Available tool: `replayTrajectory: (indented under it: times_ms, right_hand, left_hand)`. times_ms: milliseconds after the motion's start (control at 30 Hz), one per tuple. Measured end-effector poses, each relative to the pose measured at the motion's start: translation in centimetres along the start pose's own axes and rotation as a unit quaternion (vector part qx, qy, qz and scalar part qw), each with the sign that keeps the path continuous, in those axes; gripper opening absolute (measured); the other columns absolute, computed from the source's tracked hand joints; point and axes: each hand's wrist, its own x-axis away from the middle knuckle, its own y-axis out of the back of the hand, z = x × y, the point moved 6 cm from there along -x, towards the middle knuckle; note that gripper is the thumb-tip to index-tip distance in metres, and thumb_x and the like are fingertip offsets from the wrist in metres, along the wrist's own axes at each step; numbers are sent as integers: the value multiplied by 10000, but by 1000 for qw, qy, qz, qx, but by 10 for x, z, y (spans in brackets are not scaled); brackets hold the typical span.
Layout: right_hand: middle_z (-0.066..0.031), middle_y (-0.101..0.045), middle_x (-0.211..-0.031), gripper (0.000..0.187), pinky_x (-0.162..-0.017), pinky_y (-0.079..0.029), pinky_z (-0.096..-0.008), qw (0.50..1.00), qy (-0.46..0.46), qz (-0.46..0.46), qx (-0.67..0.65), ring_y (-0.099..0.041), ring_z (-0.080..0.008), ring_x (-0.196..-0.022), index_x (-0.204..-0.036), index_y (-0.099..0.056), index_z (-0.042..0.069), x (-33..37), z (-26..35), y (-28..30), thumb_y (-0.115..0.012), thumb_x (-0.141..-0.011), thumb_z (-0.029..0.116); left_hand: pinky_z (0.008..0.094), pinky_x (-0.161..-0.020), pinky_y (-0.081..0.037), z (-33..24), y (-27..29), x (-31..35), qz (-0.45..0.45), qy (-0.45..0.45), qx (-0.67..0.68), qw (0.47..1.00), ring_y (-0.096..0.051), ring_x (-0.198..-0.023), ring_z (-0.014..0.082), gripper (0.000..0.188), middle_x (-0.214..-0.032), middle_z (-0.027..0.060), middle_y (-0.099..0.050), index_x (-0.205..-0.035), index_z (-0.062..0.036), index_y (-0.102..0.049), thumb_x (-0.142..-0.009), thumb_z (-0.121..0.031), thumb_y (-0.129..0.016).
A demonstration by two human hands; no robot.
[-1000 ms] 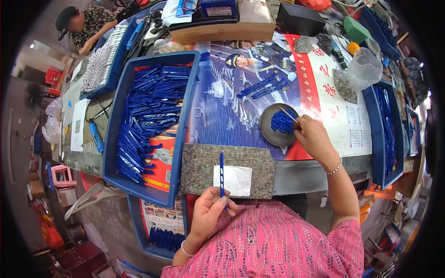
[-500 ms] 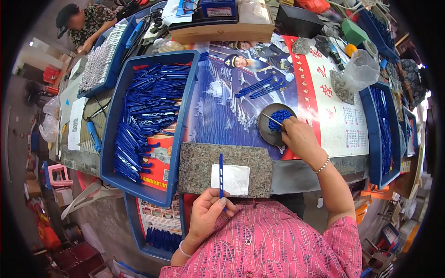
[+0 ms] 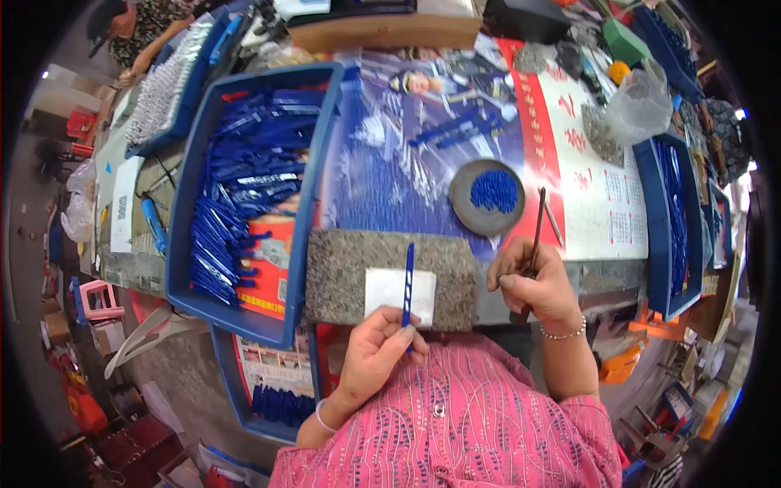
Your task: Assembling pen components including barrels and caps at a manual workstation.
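My left hand (image 3: 378, 346) pinches a slim blue plastic strip (image 3: 409, 281) with small slots along it, held upright in front of a white paper pad (image 3: 374, 285). That pad lies on a speckled stone slab (image 3: 338, 272). My right hand (image 3: 537, 285) is closed around a thin dark rod (image 3: 538, 224), its narrow end pointing up and away from me. Beyond that hand stands a round grey bowl (image 3: 464, 213) of tiny blue pieces (image 3: 494, 190). A slender metal-looking stick (image 3: 554, 224) rests on the poster to the bowl's right.
At left, a large blue tray (image 3: 183, 228) holds many similar blue strips (image 3: 236, 183). More strips (image 3: 460, 130) lie on the poster (image 3: 382, 195). Another blue tray (image 3: 663, 244) stands at right, near a clear plastic bag (image 3: 639, 106). A person (image 3: 146, 41) sits at far left.
My right hand has drawn back from the bowl toward me and now holds the dark rod upright. My left hand and the strip have shifted slightly right. The view has moved a little.
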Motion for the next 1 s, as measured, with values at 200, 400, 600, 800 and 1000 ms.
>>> replayTrajectory:
  times_ms: [200,400,600,800,1000]
  right_hand:
    - [-168,-527,-729,222,-316,-305,-191,993,30,-55,-100,-347,-63,-368,-786,-459,-1,42,0,20,-672,-731,28]
    - [-160,-529,-757,185,-342,-326,-192,988,-2,-141,-63,-379,-71,-395,-800,-477,-10,95,-13,56,-645,-723,-12]
    - [-138,-553,-757,173,-353,-331,-194,971,-44,-212,-104,-414,-82,-423,-839,-515,-28,139,-44,75,-640,-718,-26]
    - [-97,-555,-715,157,-377,-346,-188,968,-84,-199,-126,-430,-76,-428,-843,-529,-17,145,-68,73,-634,-726,-8]
    - [-13,-401,-571,72,-477,-315,-240,842,-41,-393,367,-367,-77,-515,-790,-491,10,214,-140,109,-552,-753,22]
  left_hand:
    - [241,-658,-498,-6,-21,-6,37,11,-25,999,-601,-707,137,156,-802,110,-619,-1047,40,-476,-902,-18,-467]
    - [252,-632,-506,14,-26,-6,43,29,-45,998,-598,-687,158,165,-792,141,-614,-1051,49,-466,-896,-8,-458]
    - [249,-625,-506,23,-40,-4,66,52,-84,993,-600,-675,163,171,-788,147,-615,-1046,50,-465,-893,-28,-463]
    - [247,-628,-506,29,-49,-3,93,54,-87,990,-600,-668,159,172,-794,150,-618,-1048,47,-461,-894,-30,-464]
    - [241,-620,-499,30,-43,0,86,53,-91,991,-596,-664,148,170,-785,138,-617,-1049,42,-465,-896,-31,-462]
